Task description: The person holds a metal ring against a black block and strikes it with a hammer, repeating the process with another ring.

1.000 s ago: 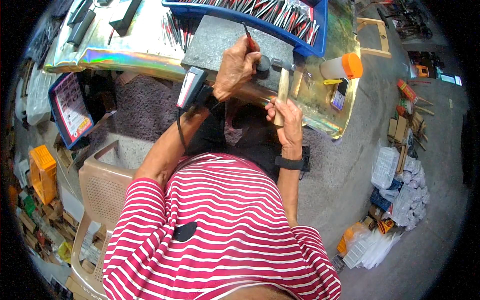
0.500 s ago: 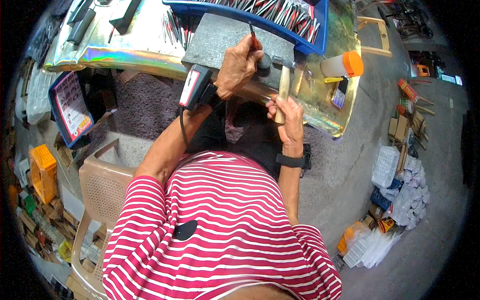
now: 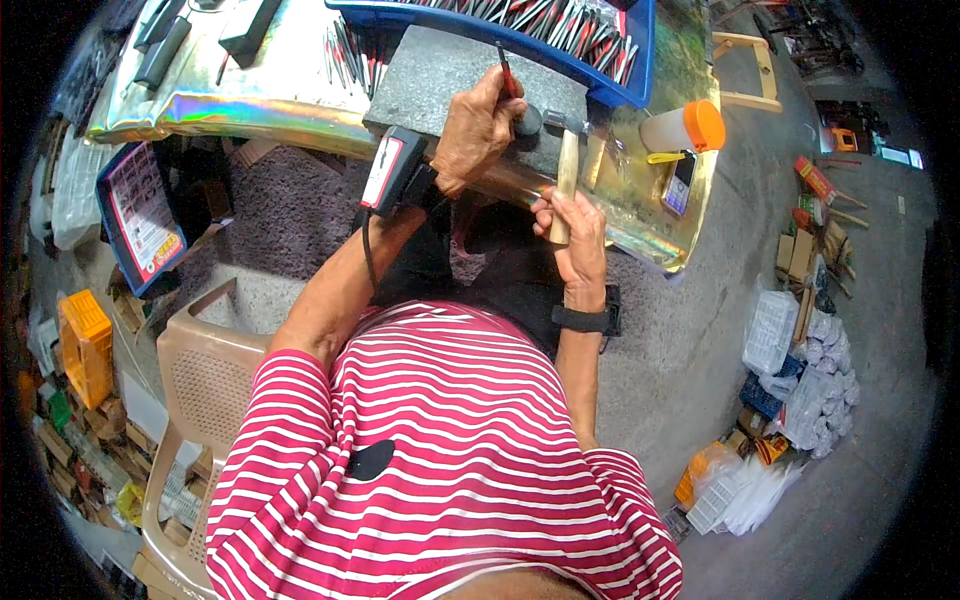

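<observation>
my left grip [image 3: 474, 135] is clamped on a red-and-black tool [image 3: 508, 80], my right grip [image 3: 578, 235] on a hammer [image 3: 567, 178], at the grey block [image 3: 440, 80] — striking step, i judge; next needs steady aim.

Shiny table [image 3: 290, 85] — blue tray [image 3: 646, 50], slab [image 3: 430, 80]

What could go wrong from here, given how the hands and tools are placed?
The left hand, pinching a slim red-and-black tool, is close to the head of the hammer in the right hand; a stray swing might strike it. The orange-lidded container and phone-like device are near the right edge of the table and could perhaps be knocked off. The cable along the left forearm might snag.
</observation>
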{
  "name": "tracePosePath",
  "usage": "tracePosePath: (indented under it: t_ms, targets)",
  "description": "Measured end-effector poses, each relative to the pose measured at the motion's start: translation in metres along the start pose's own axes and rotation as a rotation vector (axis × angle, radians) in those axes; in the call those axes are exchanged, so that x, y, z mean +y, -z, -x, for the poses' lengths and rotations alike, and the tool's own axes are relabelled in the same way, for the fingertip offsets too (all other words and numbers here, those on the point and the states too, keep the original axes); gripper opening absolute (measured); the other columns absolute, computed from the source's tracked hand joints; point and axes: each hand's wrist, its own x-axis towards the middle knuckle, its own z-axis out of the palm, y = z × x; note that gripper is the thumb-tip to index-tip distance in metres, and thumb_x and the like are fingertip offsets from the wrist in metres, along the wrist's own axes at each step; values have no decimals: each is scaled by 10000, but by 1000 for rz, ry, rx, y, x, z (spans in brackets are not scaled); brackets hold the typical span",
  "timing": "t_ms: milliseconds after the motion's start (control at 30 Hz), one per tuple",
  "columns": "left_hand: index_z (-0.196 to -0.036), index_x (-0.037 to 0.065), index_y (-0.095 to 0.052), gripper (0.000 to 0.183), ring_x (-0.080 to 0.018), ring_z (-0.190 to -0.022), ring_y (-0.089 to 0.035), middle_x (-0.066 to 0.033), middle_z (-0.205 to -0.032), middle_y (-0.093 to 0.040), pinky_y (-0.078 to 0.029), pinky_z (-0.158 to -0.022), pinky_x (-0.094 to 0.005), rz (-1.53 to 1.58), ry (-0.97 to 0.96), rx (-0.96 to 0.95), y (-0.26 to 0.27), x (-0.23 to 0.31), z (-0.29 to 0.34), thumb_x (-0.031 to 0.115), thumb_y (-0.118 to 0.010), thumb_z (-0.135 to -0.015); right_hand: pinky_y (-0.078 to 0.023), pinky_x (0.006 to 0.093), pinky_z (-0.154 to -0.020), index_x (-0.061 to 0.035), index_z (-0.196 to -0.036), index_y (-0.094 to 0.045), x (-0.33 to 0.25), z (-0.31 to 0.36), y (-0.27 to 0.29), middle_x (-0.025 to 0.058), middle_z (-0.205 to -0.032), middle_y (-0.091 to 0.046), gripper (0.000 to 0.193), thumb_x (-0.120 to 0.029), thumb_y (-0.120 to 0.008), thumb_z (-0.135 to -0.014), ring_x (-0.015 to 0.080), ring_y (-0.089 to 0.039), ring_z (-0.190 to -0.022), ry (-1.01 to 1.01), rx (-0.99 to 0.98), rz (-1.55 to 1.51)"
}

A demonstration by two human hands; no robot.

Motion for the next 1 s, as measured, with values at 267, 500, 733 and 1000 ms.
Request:
tracePosePath:
  t_ms: [267,500,733,1000]
  targets:
    - [-841,35,-457,84,-76,-472,-484,-27,-604,-516,-392,-420,-221,-31,-10,16,0,2,1,36,-524,-790,-442,220,-493,27,-867,-519,-1,1,-1,107,-705,-563,211,-172,-537,-800,93,-510,-540,-3,-7,-18]
    - [-842,38,-456,87,-84,-466,-489,-34,-611,-518,-393,-413,-226,-5,33,17,-1,2,1,43,-525,-791,-441,220,-491,22,-856,-523,0,1,-1,104,-700,-563,212,-182,-540,-803,91,-510,-543,15,-10,2]
    - [-840,37,-457,87,-85,-458,-485,-37,-608,-514,-390,-409,-223,-2,13,43,-3,4,2,38,-527,-788,-443,217,-488,16,-865,-521,1,1,0,100,-703,-565,203,-177,-540,-806,87,-513,-544,3,-11,-17]
    - [-850,40,-461,98,-78,-453,-467,-32,-619,-512,-379,-403,-219,-23,-20,49,-4,-2,3,18,-529,-783,-444,215,-488,14,-869,-520,1,1,0,99,-708,-565,200,-174,-540,-806,85,-514,-546,-5,-14,-18]
